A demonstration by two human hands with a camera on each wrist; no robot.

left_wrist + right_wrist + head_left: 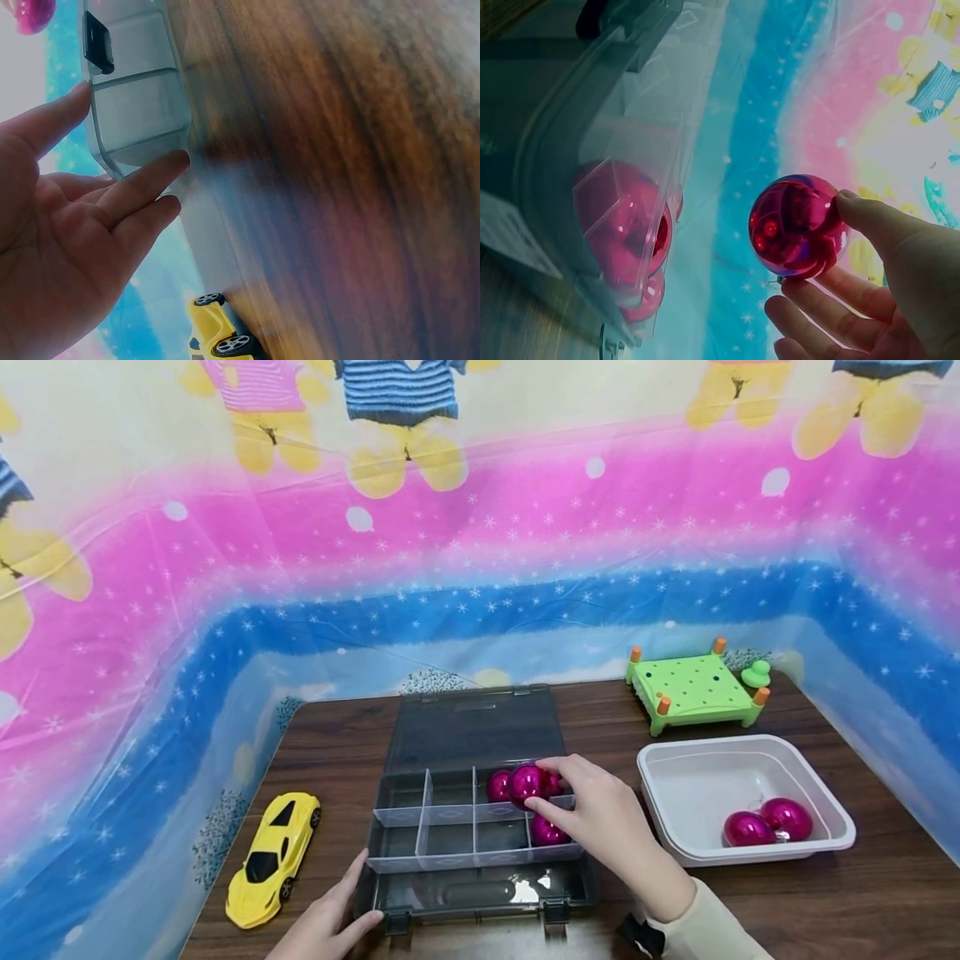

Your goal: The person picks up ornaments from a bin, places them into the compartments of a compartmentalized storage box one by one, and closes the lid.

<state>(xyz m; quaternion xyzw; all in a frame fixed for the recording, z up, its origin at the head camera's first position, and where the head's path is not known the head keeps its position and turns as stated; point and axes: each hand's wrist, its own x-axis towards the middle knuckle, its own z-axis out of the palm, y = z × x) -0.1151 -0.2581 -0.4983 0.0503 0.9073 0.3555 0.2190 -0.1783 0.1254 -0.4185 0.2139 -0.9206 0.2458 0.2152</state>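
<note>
My right hand (600,810) pinches a shiny magenta bauble (529,783) between thumb and fingers, above the right side of a dark see-through compartment box (480,893). In the right wrist view the held bauble (799,225) hangs apart from the box wall. Other baubles lie in the box: one (499,786) in the back row, another partly hidden behind my fingers, and one (548,830) in the front right compartment. My left hand (330,910) touches the box's front left corner, its fingers extended along the side wall in the left wrist view.
A white tub (697,777) at the right holds two magenta baubles (787,819). Behind it stands a green toy bed (693,685) with orange knobs, beside a small green piece (756,674). A yellow toy car (273,860) is left of the box. The box's lid (476,727) lies back.
</note>
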